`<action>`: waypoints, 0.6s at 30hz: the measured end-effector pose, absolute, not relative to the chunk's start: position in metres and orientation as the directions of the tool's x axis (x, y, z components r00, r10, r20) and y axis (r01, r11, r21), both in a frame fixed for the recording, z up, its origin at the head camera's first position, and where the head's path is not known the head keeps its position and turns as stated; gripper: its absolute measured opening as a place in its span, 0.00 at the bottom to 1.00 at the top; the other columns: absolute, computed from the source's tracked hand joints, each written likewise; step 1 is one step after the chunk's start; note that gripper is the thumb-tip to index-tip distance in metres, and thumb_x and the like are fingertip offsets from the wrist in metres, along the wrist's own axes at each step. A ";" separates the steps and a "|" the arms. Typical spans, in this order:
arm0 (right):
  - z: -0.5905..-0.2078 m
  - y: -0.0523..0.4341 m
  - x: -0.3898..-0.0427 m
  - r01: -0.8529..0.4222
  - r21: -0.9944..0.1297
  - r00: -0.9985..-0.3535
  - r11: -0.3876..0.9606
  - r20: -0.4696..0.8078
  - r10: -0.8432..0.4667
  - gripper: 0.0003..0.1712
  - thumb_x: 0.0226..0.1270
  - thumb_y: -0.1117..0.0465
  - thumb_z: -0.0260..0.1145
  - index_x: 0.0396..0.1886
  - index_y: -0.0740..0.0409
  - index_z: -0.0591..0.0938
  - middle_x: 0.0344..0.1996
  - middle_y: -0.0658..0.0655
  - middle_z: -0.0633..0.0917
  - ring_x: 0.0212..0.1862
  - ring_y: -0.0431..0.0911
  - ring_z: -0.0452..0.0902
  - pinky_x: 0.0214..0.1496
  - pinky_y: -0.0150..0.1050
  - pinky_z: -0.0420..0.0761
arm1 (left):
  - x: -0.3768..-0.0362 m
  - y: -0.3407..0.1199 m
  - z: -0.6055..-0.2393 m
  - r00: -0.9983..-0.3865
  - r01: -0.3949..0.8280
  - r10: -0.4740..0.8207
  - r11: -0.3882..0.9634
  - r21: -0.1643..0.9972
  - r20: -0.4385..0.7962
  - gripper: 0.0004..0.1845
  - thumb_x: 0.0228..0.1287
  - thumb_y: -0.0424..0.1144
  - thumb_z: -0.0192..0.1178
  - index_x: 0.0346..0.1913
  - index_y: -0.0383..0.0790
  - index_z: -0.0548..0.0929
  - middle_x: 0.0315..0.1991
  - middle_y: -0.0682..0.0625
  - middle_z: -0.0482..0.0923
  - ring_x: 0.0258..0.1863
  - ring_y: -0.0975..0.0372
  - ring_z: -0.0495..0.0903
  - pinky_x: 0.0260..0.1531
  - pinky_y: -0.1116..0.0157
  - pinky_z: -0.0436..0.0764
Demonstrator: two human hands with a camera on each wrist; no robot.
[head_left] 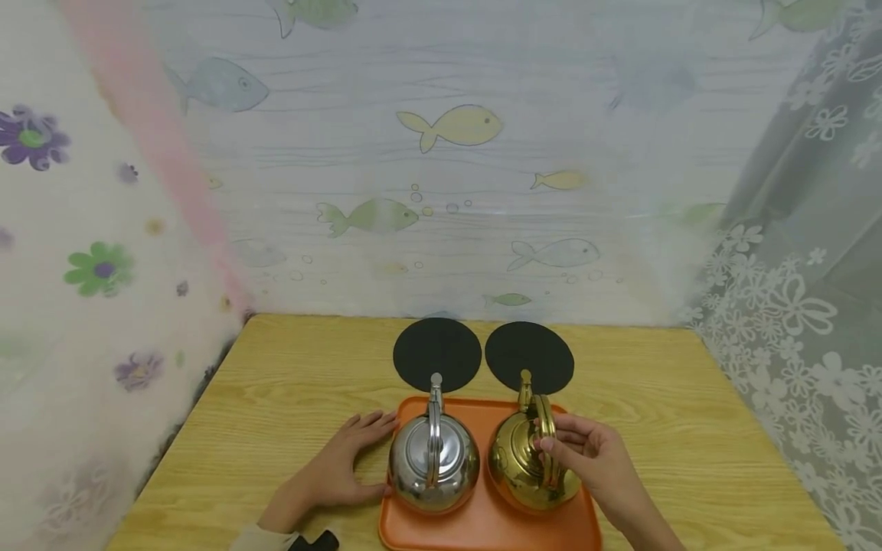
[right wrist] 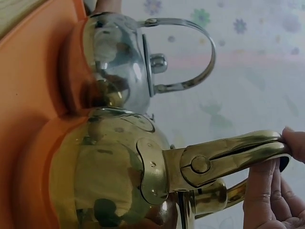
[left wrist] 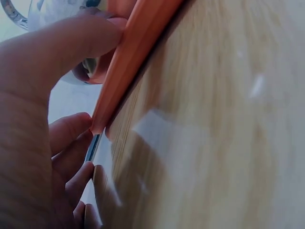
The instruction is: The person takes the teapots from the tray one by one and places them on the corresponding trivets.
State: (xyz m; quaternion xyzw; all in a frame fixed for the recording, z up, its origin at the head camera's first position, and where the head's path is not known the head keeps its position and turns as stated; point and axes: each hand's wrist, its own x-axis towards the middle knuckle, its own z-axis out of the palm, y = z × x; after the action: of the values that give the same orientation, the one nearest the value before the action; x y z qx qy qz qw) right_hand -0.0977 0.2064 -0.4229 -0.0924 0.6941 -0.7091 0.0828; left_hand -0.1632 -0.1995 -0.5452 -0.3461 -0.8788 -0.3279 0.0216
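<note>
A silver kettle (head_left: 434, 463) and a gold kettle (head_left: 527, 467) stand side by side on an orange tray (head_left: 475, 532), spouts toward the far side. My right hand (head_left: 596, 459) holds the raised handle of the gold kettle between thumb and fingers. In the right wrist view the gold handle (right wrist: 233, 152) runs up into the fingers (right wrist: 262, 191). My left hand (head_left: 347, 463) rests at the tray's left edge, thumb and fingers spread, with the thumb touching the rim (left wrist: 121, 62) in the left wrist view. The silver kettle's handle (right wrist: 209, 52) stands upright, untouched.
Two black round mats (head_left: 437, 353) lie side by side beyond the tray on the wood-grain table (head_left: 296, 383). A fish-patterned curtain (head_left: 448, 191) hangs behind the table, with flowered sheets on both sides. A dark band shows at the left wrist.
</note>
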 end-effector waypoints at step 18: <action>-0.419 0.201 -0.096 -0.064 -0.998 -0.980 0.024 0.059 -0.189 0.24 0.72 0.71 0.63 0.60 0.86 0.73 0.38 0.53 0.89 0.42 0.42 0.88 0.47 0.33 0.87 | -0.162 -0.196 -0.551 -0.767 0.632 0.552 0.563 0.533 0.327 0.46 0.51 0.58 0.73 0.74 0.49 0.73 0.73 0.53 0.71 0.74 0.47 0.67 0.70 0.40 0.57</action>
State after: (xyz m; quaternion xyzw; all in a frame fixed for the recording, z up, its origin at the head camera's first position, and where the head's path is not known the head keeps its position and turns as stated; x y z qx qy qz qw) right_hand -0.0956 0.2009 -0.4190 -0.0887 0.7141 -0.6929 0.0450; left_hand -0.1624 -0.1962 -0.5514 -0.3356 -0.8818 -0.3256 0.0614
